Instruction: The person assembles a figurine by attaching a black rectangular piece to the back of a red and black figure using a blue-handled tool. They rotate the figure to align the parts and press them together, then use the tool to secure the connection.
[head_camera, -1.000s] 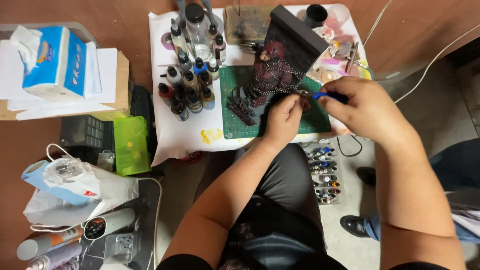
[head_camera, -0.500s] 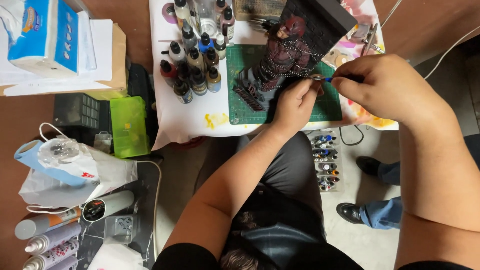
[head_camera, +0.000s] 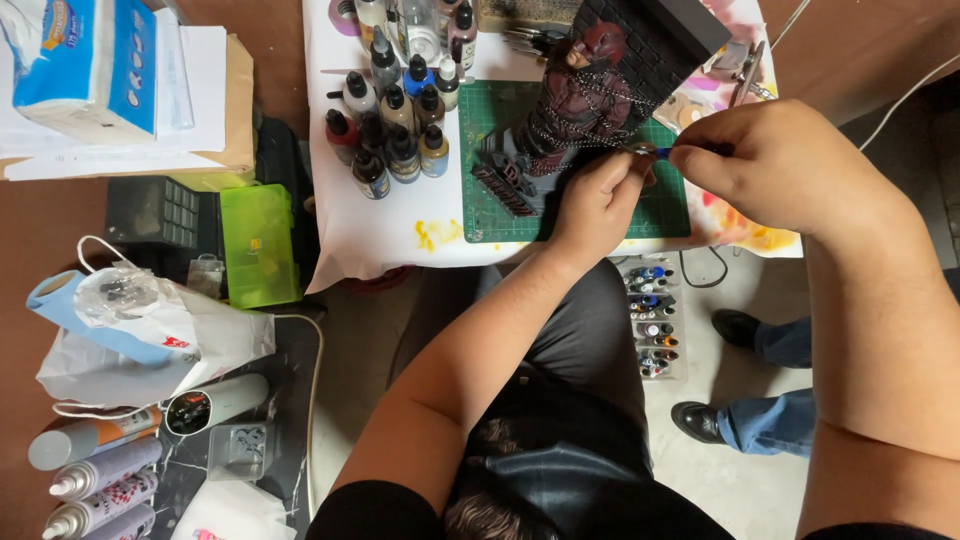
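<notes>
A dark red figure (head_camera: 585, 95) wrapped in thin chains stands against a black brick-wall base (head_camera: 655, 40) on a green cutting mat (head_camera: 495, 120). My left hand (head_camera: 598, 195) rests on the mat beside the figure, fingertips pinching at the chain near the figure's side. My right hand (head_camera: 785, 160) holds a thin blue-handled tool (head_camera: 662, 152), its tip pointing at the same spot by my left fingers. A cluster of small paint dropper bottles (head_camera: 395, 125) stands left of the mat.
White paper (head_camera: 370, 225) covers the table. A green plastic box (head_camera: 258, 243), a tissue pack (head_camera: 90, 60), a white plastic bag (head_camera: 140, 340) and spray cans (head_camera: 95, 480) sit left. A rack of paint pots (head_camera: 652, 320) lies on the floor. Another person's shoes (head_camera: 735, 330) stand at right.
The camera has moved closer and shifted slightly. Both hands stay at the figure's chain, with the right hand's tool still at the left fingertips.
</notes>
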